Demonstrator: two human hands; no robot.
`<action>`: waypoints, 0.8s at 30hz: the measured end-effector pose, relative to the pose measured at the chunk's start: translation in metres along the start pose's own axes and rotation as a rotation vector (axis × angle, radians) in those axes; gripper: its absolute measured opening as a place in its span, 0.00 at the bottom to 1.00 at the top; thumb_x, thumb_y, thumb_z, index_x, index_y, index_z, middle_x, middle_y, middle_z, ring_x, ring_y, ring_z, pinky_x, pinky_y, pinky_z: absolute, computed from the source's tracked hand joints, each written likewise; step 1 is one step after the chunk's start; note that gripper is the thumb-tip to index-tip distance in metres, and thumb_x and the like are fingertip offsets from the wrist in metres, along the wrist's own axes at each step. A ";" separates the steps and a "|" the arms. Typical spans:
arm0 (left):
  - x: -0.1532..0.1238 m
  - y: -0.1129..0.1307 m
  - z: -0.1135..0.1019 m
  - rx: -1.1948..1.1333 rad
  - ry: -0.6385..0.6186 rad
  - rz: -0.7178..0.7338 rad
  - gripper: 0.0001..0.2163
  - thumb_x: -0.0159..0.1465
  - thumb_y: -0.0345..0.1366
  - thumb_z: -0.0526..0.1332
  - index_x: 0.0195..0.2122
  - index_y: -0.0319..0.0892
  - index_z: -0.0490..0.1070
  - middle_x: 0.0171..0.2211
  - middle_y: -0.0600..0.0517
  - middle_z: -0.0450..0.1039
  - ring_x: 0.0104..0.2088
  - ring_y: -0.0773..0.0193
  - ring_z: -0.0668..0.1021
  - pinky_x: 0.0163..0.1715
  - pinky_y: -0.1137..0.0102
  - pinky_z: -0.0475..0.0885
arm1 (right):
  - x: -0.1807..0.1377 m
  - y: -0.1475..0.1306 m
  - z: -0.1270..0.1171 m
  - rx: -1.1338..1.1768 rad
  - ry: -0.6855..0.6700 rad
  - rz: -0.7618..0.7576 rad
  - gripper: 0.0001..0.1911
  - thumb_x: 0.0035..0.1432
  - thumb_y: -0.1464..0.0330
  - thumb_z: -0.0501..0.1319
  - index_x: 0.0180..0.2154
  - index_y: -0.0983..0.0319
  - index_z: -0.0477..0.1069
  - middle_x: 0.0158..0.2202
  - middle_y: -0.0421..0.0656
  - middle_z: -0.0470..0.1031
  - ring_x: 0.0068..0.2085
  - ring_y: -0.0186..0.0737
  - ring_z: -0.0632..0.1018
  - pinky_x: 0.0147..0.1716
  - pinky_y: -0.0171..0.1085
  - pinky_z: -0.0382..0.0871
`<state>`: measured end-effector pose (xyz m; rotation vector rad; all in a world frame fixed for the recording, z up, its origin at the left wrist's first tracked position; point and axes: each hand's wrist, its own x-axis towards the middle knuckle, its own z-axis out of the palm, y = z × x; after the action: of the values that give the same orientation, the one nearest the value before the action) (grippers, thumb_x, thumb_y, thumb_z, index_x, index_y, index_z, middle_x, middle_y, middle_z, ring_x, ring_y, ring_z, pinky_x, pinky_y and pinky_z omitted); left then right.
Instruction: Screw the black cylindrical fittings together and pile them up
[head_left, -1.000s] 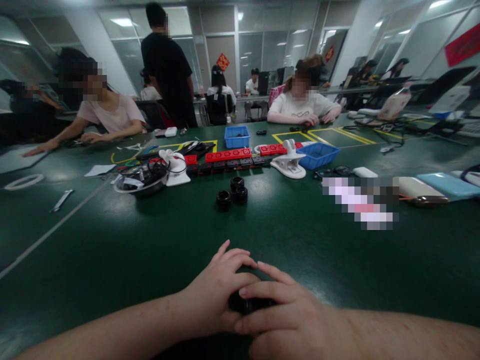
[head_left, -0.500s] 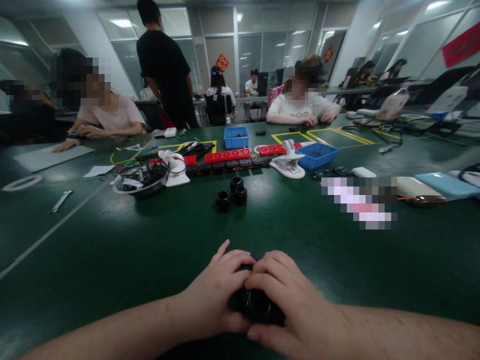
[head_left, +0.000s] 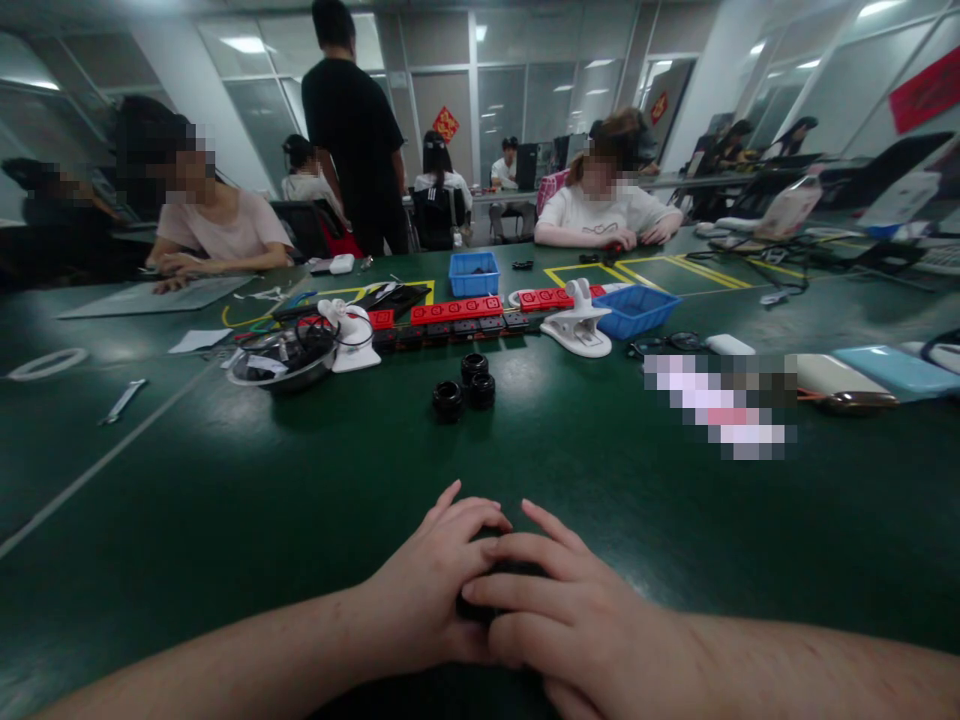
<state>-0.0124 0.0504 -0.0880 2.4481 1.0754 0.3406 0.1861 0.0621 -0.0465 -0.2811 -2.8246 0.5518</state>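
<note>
My left hand (head_left: 427, 590) and my right hand (head_left: 577, 625) meet near the front edge of the green table (head_left: 225, 500), both closed round a small black round part (head_left: 474, 606). Only a dark sliver of it shows between the fingers. The right hand's fingers lie over the left hand's fingertips and cover most of the part. Further out on the table stand three similar black round parts (head_left: 466, 384) in a cluster, beyond reach of either hand.
A clear bowl (head_left: 281, 358) with black pieces sits left of centre, beside white clamp stands (head_left: 579, 322), red and black strips (head_left: 457, 312) and two blue baskets (head_left: 634, 310). A wrench (head_left: 120, 400) lies at left. Several other people sit or stand at the far side.
My right hand's fingers have straightened and slid forward over the black part, hiding the ring face that showed half a second ago. The standing person behind has shifted right.
</note>
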 end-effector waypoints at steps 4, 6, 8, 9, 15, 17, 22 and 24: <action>-0.002 -0.002 0.001 -0.010 0.009 -0.009 0.26 0.48 0.42 0.65 0.48 0.44 0.65 0.47 0.47 0.65 0.52 0.52 0.66 0.57 0.48 0.44 | -0.001 -0.001 -0.001 -0.062 -0.043 -0.055 0.15 0.60 0.69 0.49 0.46 0.60 0.67 0.55 0.37 0.65 0.60 0.40 0.56 0.61 0.47 0.29; -0.002 -0.002 0.001 0.001 0.008 0.001 0.25 0.49 0.42 0.65 0.49 0.44 0.65 0.47 0.47 0.65 0.52 0.52 0.66 0.57 0.47 0.45 | -0.003 0.000 0.001 -0.064 -0.026 -0.060 0.16 0.60 0.66 0.50 0.49 0.60 0.66 0.56 0.38 0.63 0.60 0.42 0.57 0.61 0.49 0.30; -0.003 -0.002 0.000 0.015 0.017 0.012 0.25 0.50 0.44 0.65 0.49 0.45 0.65 0.47 0.47 0.66 0.52 0.50 0.66 0.56 0.45 0.44 | -0.004 0.000 0.003 -0.053 0.042 -0.044 0.18 0.58 0.66 0.51 0.51 0.59 0.64 0.57 0.40 0.62 0.60 0.43 0.57 0.61 0.50 0.33; -0.003 -0.001 0.000 0.018 0.024 0.013 0.27 0.50 0.46 0.66 0.51 0.47 0.64 0.48 0.47 0.65 0.52 0.49 0.66 0.56 0.43 0.44 | -0.004 0.001 0.005 -0.042 0.091 -0.022 0.19 0.57 0.67 0.52 0.51 0.59 0.63 0.57 0.42 0.62 0.60 0.43 0.57 0.60 0.50 0.35; -0.001 0.001 -0.003 0.011 0.018 -0.001 0.32 0.45 0.44 0.69 0.52 0.46 0.62 0.51 0.47 0.64 0.53 0.50 0.65 0.56 0.44 0.41 | -0.002 0.002 0.014 0.047 0.244 0.153 0.24 0.50 0.66 0.58 0.50 0.64 0.61 0.51 0.49 0.66 0.55 0.48 0.63 0.57 0.56 0.45; -0.001 0.002 -0.005 0.011 0.008 -0.001 0.30 0.46 0.45 0.68 0.50 0.46 0.64 0.49 0.47 0.66 0.52 0.51 0.65 0.56 0.44 0.41 | -0.001 0.004 0.017 0.068 0.290 0.158 0.27 0.49 0.61 0.61 0.49 0.66 0.60 0.48 0.51 0.67 0.52 0.48 0.65 0.55 0.55 0.49; -0.001 0.004 -0.007 0.008 0.003 -0.004 0.27 0.47 0.46 0.68 0.47 0.44 0.66 0.46 0.47 0.66 0.51 0.51 0.66 0.56 0.43 0.41 | -0.001 0.005 0.024 0.108 0.387 0.155 0.24 0.49 0.57 0.62 0.44 0.65 0.63 0.42 0.48 0.68 0.44 0.44 0.68 0.48 0.49 0.60; -0.001 0.004 -0.006 0.015 0.007 -0.008 0.28 0.45 0.43 0.69 0.47 0.44 0.66 0.46 0.48 0.66 0.51 0.51 0.66 0.56 0.44 0.41 | 0.000 0.004 0.024 0.121 0.364 0.173 0.18 0.50 0.62 0.61 0.42 0.65 0.64 0.40 0.47 0.69 0.42 0.43 0.68 0.45 0.47 0.62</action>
<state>-0.0125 0.0493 -0.0803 2.4574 1.0940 0.3399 0.1800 0.0572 -0.0695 -0.5461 -2.4202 0.6323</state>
